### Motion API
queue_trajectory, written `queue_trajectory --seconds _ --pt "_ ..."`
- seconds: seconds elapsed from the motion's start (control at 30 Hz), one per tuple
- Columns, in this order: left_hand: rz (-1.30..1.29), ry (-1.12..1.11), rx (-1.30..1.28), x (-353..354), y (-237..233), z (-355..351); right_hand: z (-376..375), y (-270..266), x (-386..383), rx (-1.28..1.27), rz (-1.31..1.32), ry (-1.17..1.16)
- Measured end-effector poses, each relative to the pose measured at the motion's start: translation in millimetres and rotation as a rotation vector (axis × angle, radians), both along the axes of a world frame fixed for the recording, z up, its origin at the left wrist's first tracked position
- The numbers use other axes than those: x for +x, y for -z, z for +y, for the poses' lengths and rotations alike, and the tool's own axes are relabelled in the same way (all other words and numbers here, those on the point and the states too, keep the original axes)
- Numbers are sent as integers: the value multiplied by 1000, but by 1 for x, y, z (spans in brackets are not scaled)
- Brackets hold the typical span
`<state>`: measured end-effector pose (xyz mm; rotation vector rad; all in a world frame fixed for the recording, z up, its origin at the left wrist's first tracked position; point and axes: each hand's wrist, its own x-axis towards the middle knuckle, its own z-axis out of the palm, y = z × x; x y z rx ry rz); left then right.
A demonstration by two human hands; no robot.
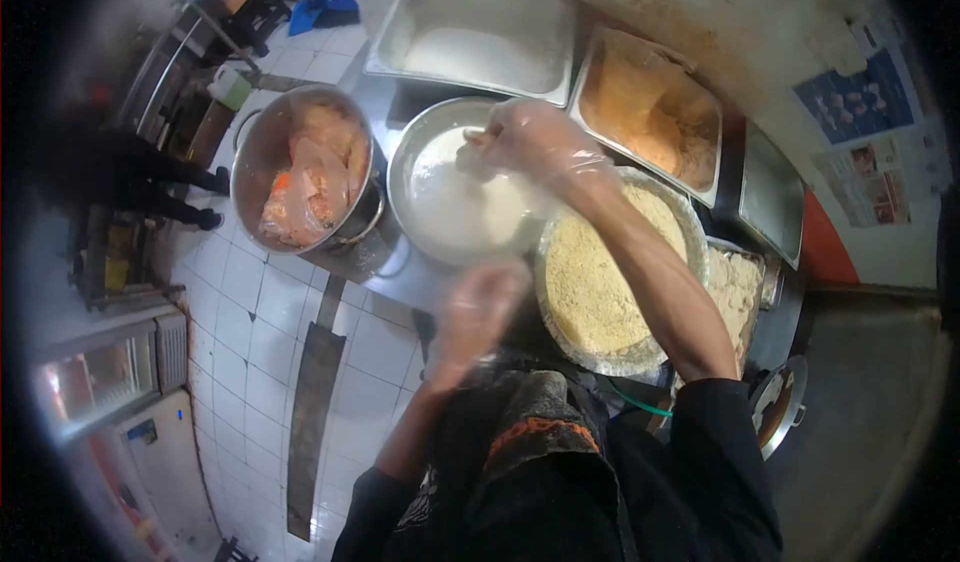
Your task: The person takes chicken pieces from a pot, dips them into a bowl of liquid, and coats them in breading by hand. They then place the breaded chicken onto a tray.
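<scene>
My right hand (pixel 540 140), in a clear plastic glove, reaches over the far rim of a round metal bowl (pixel 402 212). Its fingers are curled together above the white liquid (pixel 460 202); what they hold, if anything, is hidden. My left hand (pixel 485 307) is smeared by motion near the bowl's front edge, so its fingers cannot be made out. Beneath my right forearm stands a wide round pan (pixel 549 307) full of yellowish crumbs (pixel 600 282). To the left of the bowl, a deep metal pot (pixel 236 187) contains pieces of raw meat and a clear plastic bag (pixel 320 182).
Behind the bowl is a rectangular steel tray (pixel 567 57) with whitish residue. A second tray (pixel 716 127) holds orange-brown powder. Another steel container (pixel 772 192) stands at the right, by the wall. A person in dark clothing (pixel 150 172) stands at the left on the tiled floor (pixel 270 312).
</scene>
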<state>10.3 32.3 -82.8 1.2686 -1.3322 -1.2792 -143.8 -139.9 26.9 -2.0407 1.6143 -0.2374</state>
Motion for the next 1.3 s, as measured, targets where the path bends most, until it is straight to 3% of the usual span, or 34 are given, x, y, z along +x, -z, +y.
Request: queue_trajectory --seconds 0.07,0.1,0.17,0.37,0.4,0.47,0.5,0.53,0.67,0.8,0.87,1.0,1.1,1.13,1.2,1.3 --pt "-183 280 -205 -21 -15 -1 3 13 1 -26 -16 35" --pt "-177 303 -205 -34 -14 -2 7 19 0 -45 -28 54" --pt "-507 718 -461 -65 -6 -3 18 34 -3 -118 -70 46" --pt "-488 1161 -982 -165 75 8 39 52 10 -162 -211 69" --pt "-482 1187 -993 -176 92 7 39 64 17 -216 -226 79" --pt "-1280 675 -1718 -199 123 1 40 69 19 -273 -239 108" --pt "-1325 615 -1808 -209 138 -19 41 67 18 -208 -238 94" --pt "-1310 633 -1823 -210 132 -31 44 65 17 -141 -240 79" --pt "-770 872 -793 -215 66 -72 52 47 11 -159 -210 56" --pt "-709 828 -793 -220 65 -74 50 46 7 -237 -268 69" --pt "-433 1149 -680 -211 71 -60 46 46 5 -284 -302 76" --pt "-541 1430 -688 -196 81 -18 37 47 4 -314 -352 53" --pt "-419 1235 -871 -161 58 5 28 54 0 -254 -364 133" --pt "-423 1225 -870 -155 52 7 25 56 -5 -253 -364 122" --pt "-154 1243 -712 -138 43 13 24 60 -9 -126 -433 118" --pt "-335 1251 -594 -117 58 20 19 63 -4 47 -447 224"
